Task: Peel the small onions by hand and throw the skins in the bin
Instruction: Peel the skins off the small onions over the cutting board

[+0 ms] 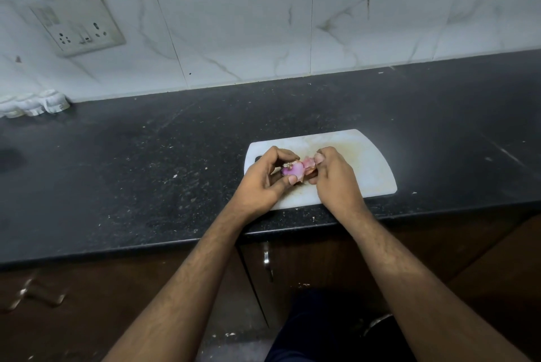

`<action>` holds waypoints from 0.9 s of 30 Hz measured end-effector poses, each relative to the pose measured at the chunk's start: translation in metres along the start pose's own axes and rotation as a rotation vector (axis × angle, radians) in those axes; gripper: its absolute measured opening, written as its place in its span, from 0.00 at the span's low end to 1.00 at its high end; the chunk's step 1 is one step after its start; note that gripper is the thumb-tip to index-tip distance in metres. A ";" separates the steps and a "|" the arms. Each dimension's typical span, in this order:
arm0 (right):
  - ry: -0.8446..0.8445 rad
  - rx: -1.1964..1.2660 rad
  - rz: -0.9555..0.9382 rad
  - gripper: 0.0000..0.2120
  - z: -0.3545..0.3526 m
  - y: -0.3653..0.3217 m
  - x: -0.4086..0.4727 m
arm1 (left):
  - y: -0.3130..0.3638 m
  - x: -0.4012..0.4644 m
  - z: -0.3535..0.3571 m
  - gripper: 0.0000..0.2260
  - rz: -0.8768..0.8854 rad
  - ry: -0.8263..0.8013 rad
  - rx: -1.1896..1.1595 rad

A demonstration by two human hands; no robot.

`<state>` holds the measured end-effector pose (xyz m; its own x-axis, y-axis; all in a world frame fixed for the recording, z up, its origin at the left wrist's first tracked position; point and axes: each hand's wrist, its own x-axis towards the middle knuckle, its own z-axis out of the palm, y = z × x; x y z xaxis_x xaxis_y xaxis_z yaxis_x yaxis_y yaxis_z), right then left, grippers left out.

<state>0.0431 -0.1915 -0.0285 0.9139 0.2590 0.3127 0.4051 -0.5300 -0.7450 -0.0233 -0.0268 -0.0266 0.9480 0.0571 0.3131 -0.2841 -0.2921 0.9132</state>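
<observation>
Onion sits over the board, left hand curled round it, right hand pinching loose skin. Skin likely thin, tears easily; bulb firm, probably slick. Grab skin at its free edge.

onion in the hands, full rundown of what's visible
The onion is small, with glossy pink-purple flesh bared on its upper side and a dry brownish tuft at one end. The left hand grips it, thumb pressed on its near side, fingers curled over the top. A loosened pink skin flares off its right side, pinched by the right hand. It is held just above the white cutting board; its underside is hidden, so contact with the board cannot be told.
</observation>
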 end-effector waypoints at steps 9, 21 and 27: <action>0.014 -0.016 -0.063 0.08 -0.001 -0.006 -0.004 | -0.001 0.001 -0.004 0.17 0.000 0.090 -0.075; -0.001 0.005 -0.088 0.12 0.001 -0.005 -0.006 | -0.004 0.004 -0.004 0.15 -0.006 0.128 -0.049; -0.127 0.154 -0.151 0.24 -0.005 -0.010 -0.011 | 0.000 0.002 0.000 0.16 0.020 0.062 -0.044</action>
<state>0.0291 -0.1928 -0.0217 0.8286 0.4305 0.3579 0.5189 -0.3505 -0.7797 -0.0217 -0.0269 -0.0261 0.9318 0.1106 0.3457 -0.3103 -0.2518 0.9167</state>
